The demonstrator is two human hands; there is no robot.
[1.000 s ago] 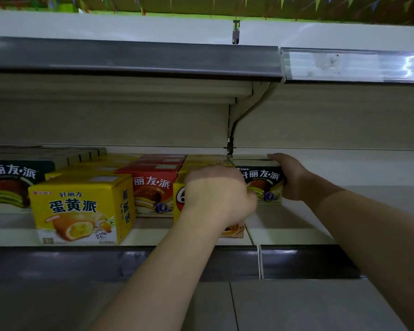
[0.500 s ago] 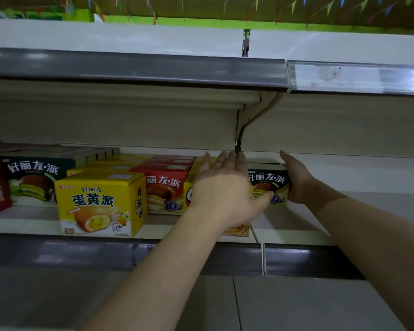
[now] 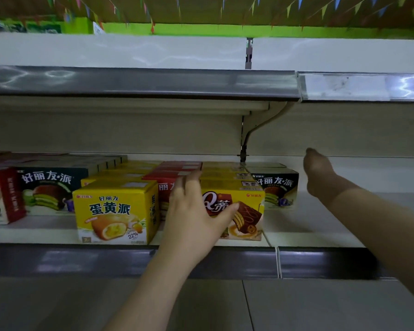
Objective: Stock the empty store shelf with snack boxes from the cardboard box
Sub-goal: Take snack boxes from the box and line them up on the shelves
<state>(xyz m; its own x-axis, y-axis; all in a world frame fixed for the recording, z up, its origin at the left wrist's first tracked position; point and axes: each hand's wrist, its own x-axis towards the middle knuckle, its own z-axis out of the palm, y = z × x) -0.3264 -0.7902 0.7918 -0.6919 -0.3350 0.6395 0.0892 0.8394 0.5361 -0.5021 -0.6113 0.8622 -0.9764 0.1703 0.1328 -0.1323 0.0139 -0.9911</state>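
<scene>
Left hand (image 3: 194, 218) lies flat with loose fingers on our yellow cake box (image 3: 237, 211) at the shelf (image 3: 308, 235) front; right hand (image 3: 320, 177) hangs free, holding nothing. We'd nudge it back flush with the row, label forward.

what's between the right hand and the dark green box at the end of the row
Nothing visible. The right hand hangs open just right of the dark green box, with only bare shelf beneath the gap. The left hand is over at the yellow cake box, not between them.
</scene>
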